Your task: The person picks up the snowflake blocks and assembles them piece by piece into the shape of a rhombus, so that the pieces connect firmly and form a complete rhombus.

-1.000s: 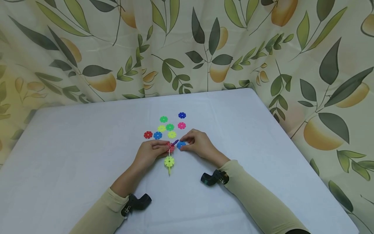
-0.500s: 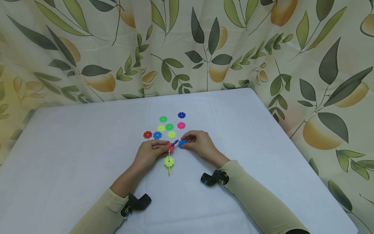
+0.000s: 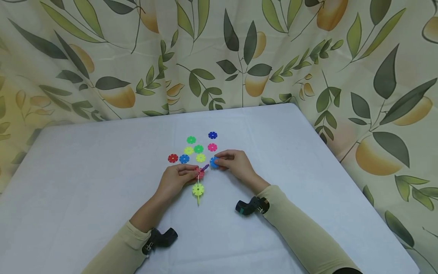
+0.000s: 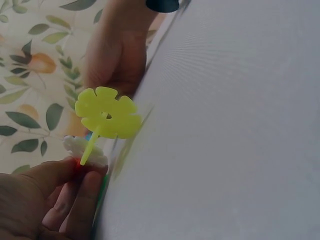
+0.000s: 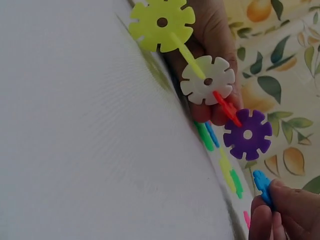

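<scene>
My left hand [image 3: 176, 180] pinches a chain of slotted plastic snowflake discs near its red disc [image 3: 200, 173]. In the right wrist view, the chain shows a yellow disc [image 5: 145, 22] at one end, a white disc [image 5: 195, 87] in the middle and a purple disc [image 5: 257, 145] at the other end. They are slotted together at right angles. Between thumb and fingertips, my right hand [image 3: 237, 165] holds a single blue disc [image 5: 260, 183], which stands apart from the purple disc by a small gap. The yellow end hangs toward me.
Loose discs lie beyond my hands on the white-covered table [image 3: 102, 182]: a red disc [image 3: 173, 158], a pink disc [image 3: 212, 147], a dark blue disc [image 3: 213, 135], plus several green, yellow and light blue ones. A leaf-patterned curtain [image 3: 202, 23] hangs behind the table's far edge.
My right hand has shifted slightly away from me and to the right with the blue disc, widening its gap from the purple disc. My left hand and the chain have stayed in place.
</scene>
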`<action>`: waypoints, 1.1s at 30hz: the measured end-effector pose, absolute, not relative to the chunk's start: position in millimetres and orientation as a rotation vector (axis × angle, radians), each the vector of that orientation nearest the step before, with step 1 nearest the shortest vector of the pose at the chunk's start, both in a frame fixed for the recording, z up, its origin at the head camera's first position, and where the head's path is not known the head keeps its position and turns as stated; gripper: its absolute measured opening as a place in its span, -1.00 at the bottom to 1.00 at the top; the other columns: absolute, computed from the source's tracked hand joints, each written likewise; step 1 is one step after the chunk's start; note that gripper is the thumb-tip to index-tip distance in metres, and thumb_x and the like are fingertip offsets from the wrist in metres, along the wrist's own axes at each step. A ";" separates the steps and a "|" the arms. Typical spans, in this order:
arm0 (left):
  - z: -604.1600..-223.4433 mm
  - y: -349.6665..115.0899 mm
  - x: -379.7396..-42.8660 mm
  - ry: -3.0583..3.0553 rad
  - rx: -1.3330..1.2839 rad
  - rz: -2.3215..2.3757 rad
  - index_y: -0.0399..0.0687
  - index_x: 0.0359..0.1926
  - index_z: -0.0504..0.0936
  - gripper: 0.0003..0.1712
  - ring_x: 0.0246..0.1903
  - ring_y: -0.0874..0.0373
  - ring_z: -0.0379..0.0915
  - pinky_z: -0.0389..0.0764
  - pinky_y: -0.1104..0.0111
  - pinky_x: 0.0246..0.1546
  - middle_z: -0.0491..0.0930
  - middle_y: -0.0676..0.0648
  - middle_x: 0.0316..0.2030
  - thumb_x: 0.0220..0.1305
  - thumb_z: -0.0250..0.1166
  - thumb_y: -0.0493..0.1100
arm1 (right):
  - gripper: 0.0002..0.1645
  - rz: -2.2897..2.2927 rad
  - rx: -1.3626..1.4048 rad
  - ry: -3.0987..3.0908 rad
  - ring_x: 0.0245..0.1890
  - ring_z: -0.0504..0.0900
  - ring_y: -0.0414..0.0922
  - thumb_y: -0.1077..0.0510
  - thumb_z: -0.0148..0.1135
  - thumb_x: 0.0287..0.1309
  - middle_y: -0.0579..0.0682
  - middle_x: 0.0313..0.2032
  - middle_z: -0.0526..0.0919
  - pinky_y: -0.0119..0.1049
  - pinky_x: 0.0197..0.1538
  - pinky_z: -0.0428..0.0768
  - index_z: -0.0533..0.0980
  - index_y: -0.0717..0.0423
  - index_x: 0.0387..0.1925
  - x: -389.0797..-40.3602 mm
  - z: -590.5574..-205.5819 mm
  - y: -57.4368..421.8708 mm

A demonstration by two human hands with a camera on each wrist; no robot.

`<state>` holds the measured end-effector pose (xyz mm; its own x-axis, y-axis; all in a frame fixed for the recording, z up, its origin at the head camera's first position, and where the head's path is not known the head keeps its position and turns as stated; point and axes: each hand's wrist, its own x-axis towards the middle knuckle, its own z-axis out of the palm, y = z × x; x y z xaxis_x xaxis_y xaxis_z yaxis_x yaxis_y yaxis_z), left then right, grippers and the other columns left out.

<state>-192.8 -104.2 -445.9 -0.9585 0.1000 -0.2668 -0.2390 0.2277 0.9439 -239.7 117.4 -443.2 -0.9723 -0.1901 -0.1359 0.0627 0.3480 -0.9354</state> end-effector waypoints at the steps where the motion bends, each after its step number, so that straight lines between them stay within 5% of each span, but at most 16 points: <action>1: -445.9 -104.0 -192.7 2.231 -0.132 1.796 -0.10 -0.01 0.72 -0.71 -0.18 0.16 0.71 0.66 0.40 -0.16 0.75 -0.08 -0.14 0.27 0.37 -0.14 | -0.73 -1.694 -0.094 2.364 -0.40 0.68 -0.19 0.17 0.37 0.19 0.08 -0.21 0.75 -0.35 -0.23 0.67 0.67 0.19 -0.08 -239.9 -442.8 116.9; 33: -446.5 -100.1 -191.7 2.288 -0.117 1.792 -0.18 -0.04 0.73 -0.72 -0.28 0.16 0.72 0.68 0.39 -0.22 0.76 -0.14 -0.23 0.24 0.39 -0.18 | -0.76 -1.696 -0.122 2.258 -0.51 0.62 -0.20 0.19 0.36 0.19 0.02 -0.33 0.75 -0.40 -0.32 0.62 0.70 0.23 -0.13 -236.4 -439.1 111.3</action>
